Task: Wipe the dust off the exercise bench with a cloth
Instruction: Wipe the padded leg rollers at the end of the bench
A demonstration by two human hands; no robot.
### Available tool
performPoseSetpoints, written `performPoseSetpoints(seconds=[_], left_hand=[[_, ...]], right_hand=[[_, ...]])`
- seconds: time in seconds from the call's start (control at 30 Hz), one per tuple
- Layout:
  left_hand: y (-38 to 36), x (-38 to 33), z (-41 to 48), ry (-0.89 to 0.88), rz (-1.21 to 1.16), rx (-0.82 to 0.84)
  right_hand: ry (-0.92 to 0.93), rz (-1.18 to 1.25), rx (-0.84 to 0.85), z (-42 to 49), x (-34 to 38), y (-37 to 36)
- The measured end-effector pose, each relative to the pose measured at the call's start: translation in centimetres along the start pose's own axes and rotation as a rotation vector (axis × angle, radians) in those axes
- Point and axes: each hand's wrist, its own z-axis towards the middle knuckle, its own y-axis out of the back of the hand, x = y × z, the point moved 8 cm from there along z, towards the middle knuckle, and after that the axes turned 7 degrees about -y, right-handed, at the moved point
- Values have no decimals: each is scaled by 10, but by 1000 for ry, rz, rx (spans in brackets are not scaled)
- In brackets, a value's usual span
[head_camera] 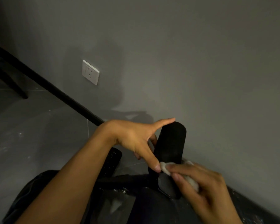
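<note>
Low in the middle of the frame I see the exercise bench (129, 181), and its black foam roll (170, 143) sticks up near the gray wall. I judge we are in the middle of the wiping step, working on this roll. My left hand (132, 138) holds the roll from the left side: one finger lies straight by the top, the thumb reaches down to the low end, and the other fingers curl behind. My right hand (200, 183), at the lower right, has its fingers curled round the white cloth (164, 168) and presses it on the low end of the roll, just beside the left thumb. Next I think the cloth should rub up along the roll while the left hand holds it steady. The other roll (113, 159), to the left, has white specks on it, so I think it needs a wipe too
</note>
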Motion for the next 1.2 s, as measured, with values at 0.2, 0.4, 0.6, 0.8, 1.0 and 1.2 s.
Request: performPoseSetpoints(seconds=[0.2,0.4,0.6,0.8,1.0,1.2], left_hand=[[-3,-3,-1,-34,-106,-6],[-16,-5,5,-132,-347,-1],[-17,-6,12,-145,-286,-119],[-14,-13,13,-97,-30,-249],[-4,-5,-10,-35,-88,-87],[-16,-2,-4,-81,-259,22]], right_hand=[[-77,-55,-188,42,-29,16],[-118,183,-184,1,-25,0],[-74,23,-208,-1,-25,8],[-178,-47,-278,64,-52,23],[-68,88,-142,24,-13,4],[-34,20,-57,19,-13,6]])
